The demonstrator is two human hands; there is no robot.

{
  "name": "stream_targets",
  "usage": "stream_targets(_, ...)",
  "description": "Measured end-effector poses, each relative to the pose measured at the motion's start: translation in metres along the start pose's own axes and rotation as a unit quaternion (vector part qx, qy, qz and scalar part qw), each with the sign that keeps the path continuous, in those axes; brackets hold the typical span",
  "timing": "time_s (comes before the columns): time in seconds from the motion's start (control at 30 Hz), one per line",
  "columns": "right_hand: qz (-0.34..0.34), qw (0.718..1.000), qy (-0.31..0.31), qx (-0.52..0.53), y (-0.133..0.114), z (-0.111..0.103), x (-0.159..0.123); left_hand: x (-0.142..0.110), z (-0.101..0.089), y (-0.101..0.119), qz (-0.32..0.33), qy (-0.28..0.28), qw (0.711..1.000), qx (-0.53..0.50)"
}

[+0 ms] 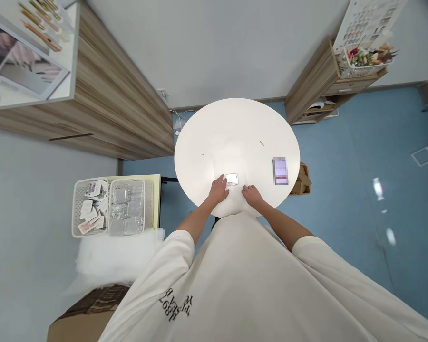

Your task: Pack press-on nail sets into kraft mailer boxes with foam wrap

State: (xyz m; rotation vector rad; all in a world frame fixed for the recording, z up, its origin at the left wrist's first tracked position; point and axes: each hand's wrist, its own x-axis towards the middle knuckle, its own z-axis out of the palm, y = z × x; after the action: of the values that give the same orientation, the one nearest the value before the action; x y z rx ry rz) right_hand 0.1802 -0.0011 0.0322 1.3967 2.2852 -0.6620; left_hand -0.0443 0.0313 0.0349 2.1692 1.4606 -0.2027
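A small clear plastic case [232, 179] lies on the round white table [235, 133] near its front edge. My left hand [218, 189] rests flat on the table with its fingers spread, the fingertips touching the case's left side. My right hand [251, 193] lies on the table just to the right of the case, fingers loosely curled and holding nothing that I can see. A phone [280, 170] lies face up further right on the table.
A white basket [109, 206] with several clear cases and cards stands on a yellow stool at my left. Wooden cabinets [121, 114] flank the table at left and a shelf unit [328, 80] at back right. A cardboard box [302, 179] sits on the blue floor.
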Motion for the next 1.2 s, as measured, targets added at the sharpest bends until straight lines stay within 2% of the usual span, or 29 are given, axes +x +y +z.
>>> stream_targets(0.13, 0.02, 0.999, 0.013, 0.038, 0.006, -0.01, 0.003, -0.008, 0.001, -0.005, 0.01, -0.037, 0.999, -0.001)
stream_targets(0.3, 0.049, 0.993, 0.002, 0.111, 0.017, -0.023, 0.009, -0.006, 0.0, -0.004, 0.016, -0.058, 0.998, -0.003)
stream_targets(0.53, 0.115, 0.964, 0.022, 0.239, 0.024, -0.024, 0.006, -0.002, 0.001, -0.003, 0.015, -0.048, 0.999, 0.018)
stream_targets(0.73, 0.062, 0.983, 0.047, 0.168, 0.02, -0.025, 0.005, 0.009, -0.01, -0.002, -0.018, -0.046, 0.999, -0.002)
stream_targets(0.87, 0.069, 0.988, 0.05, 0.128, 0.019, -0.03, 0.016, 0.015, -0.017, -0.003, -0.048, -0.053, 0.997, -0.026)
stream_targets(0.97, 0.085, 0.988, 0.054, 0.115, 0.022, -0.035, 0.026, 0.017, -0.022, -0.004, -0.081, -0.019, 0.995, -0.053)
stream_targets(1.07, 0.1, 0.988, 0.047, 0.106, 0.024, -0.038, 0.035, 0.012, -0.028, 0.0, -0.089, 0.089, 0.991, -0.032)
stream_targets(1.13, 0.111, 0.987, 0.045, 0.103, 0.025, -0.04, 0.04, 0.006, -0.03, 0.007, -0.054, 0.144, 0.988, 0.001)
stream_targets(1.2, 0.119, 0.987, 0.044, 0.101, 0.025, -0.041, 0.044, 0.0, -0.029, 0.015, 0.022, 0.133, 0.991, 0.02)
